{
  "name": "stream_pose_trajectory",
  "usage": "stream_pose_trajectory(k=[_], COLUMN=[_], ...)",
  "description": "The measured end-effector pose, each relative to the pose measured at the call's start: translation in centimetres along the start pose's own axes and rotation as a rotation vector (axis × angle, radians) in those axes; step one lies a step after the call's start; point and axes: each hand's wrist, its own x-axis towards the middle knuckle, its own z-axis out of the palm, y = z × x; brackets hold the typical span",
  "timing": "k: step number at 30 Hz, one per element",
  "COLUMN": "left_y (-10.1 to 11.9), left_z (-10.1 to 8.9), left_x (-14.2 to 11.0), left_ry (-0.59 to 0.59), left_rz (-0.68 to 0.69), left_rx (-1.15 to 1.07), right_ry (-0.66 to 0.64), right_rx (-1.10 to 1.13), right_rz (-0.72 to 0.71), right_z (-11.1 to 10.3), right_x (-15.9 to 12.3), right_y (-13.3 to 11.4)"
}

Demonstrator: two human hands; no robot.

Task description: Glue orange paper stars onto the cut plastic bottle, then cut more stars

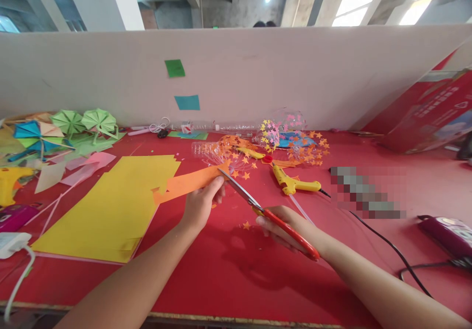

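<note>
My left hand [201,201] pinches a strip of orange paper [190,182] near its right end, above the red table. My right hand [285,223] is closed round the red handles of a pair of scissors [241,191], whose blade tips reach the right end of the strip beside my left thumb. The blades look nearly together. Below them a small orange paper star [247,225] lies on the table. Left of my left hand, under the strip's far end, is a stack of yellow paper [110,201].
A yellow glue gun [295,181] with a black cord lies at right. Clear plastic and paper stars [271,134] crowd the back middle. Folded paper umbrellas [99,120] stand back left. A white partition [236,73] closes the far side; a red box [435,107] sits far right.
</note>
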Motion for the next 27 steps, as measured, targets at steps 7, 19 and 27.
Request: stream_pose_trajectory(k=[7,19,27], left_y=[-0.3,0.4,0.9], left_z=[-0.1,-0.6,-0.1], left_x=[0.1,0.4,-0.8], left_ry=[-0.009,0.016,-0.068], left_rz=[0.010,0.040,0.003], left_rx=[-0.037,0.032,0.158], right_ry=[0.005,0.008,-0.005], right_rx=[-0.002,-0.010,0.071], right_rz=[0.003,-0.035,-0.048], right_z=[0.0,-0.1,0.9], right_x=[0.1,0.3,0.0], right_y=[-0.1,-0.3,-0.3])
